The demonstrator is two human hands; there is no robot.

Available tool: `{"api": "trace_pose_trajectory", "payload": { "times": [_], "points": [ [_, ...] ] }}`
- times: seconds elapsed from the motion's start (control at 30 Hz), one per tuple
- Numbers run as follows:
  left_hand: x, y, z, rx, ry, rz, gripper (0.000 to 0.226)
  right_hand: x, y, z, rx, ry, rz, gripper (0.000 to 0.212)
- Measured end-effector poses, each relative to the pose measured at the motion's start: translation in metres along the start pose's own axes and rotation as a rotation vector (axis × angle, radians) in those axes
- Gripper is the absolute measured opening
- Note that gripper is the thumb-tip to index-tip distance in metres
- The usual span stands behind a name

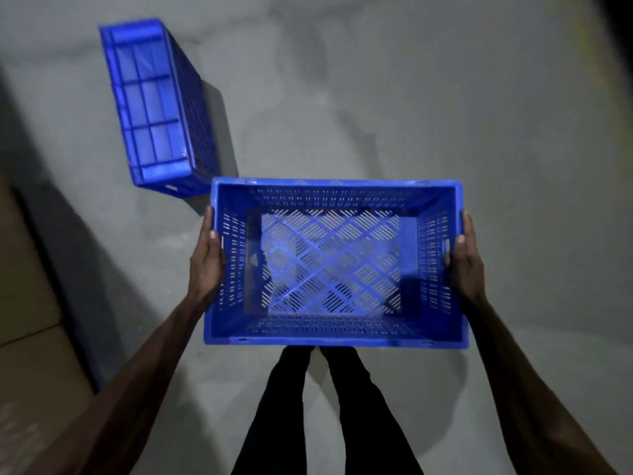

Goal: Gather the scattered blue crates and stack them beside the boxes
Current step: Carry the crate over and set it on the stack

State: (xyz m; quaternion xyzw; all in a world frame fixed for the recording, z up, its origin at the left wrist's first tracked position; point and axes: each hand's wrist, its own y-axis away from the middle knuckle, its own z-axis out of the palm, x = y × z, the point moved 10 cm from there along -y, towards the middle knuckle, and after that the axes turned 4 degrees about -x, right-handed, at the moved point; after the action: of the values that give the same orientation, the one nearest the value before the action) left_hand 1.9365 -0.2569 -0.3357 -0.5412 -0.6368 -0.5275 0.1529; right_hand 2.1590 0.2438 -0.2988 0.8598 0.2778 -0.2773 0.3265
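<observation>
I carry an empty blue slotted crate point(334, 332) upright in front of me, above the grey floor. My left hand point(206, 260) grips its left short end, thumb on the rim. My right hand point(464, 258) grips the right short end the same way. A second blue crate point(154, 104) lies tipped on its side on the floor at the upper left, just beyond the far left corner of the one I hold. Brown cardboard boxes point(27, 303) fill the left edge of the view.
The floor point(411, 114) is bare grey concrete ahead and to the right. My legs in black trousers point(329, 413) show below the held crate. A dark shadow runs along the boxes on the left.
</observation>
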Motion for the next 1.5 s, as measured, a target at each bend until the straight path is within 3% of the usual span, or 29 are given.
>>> {"api": "trace_pose_trajectory", "payload": {
  "times": [0.1,0.3,0.57,0.77,0.9,1.07,1.27,1.5],
  "points": [
    [0.084,0.047,-0.034,0.0,0.027,0.111,0.048,-0.052,0.04,-0.053,0.025,-0.039,-0.029,0.043],
    [0.173,0.086,-0.084,0.005,0.091,0.196,0.044,-0.131,0.086,-0.129,0.082,-0.132,-0.094,0.042],
    [0.27,0.077,-0.088,-0.001,0.048,0.359,0.043,-0.169,0.073,-0.174,0.149,-0.165,-0.115,0.044],
    [0.331,0.034,-0.064,0.06,0.047,0.34,0.043,-0.194,-0.006,-0.208,0.144,-0.169,-0.123,0.042],
    [0.378,0.01,-0.041,0.111,0.093,0.321,0.041,-0.22,-0.072,-0.247,0.148,-0.145,-0.19,0.062],
    [0.428,-0.028,-0.021,0.19,0.156,0.27,0.041,-0.269,-0.158,-0.283,0.056,-0.154,-0.224,0.041],
    [0.49,-0.102,-0.013,0.247,0.226,0.255,0.04,-0.348,-0.269,-0.303,0.015,-0.145,-0.313,0.041],
    [0.553,-0.246,-0.037,0.325,0.275,0.243,0.039,-0.471,-0.429,-0.275,-0.004,-0.038,-0.424,0.042]
  ]
}}
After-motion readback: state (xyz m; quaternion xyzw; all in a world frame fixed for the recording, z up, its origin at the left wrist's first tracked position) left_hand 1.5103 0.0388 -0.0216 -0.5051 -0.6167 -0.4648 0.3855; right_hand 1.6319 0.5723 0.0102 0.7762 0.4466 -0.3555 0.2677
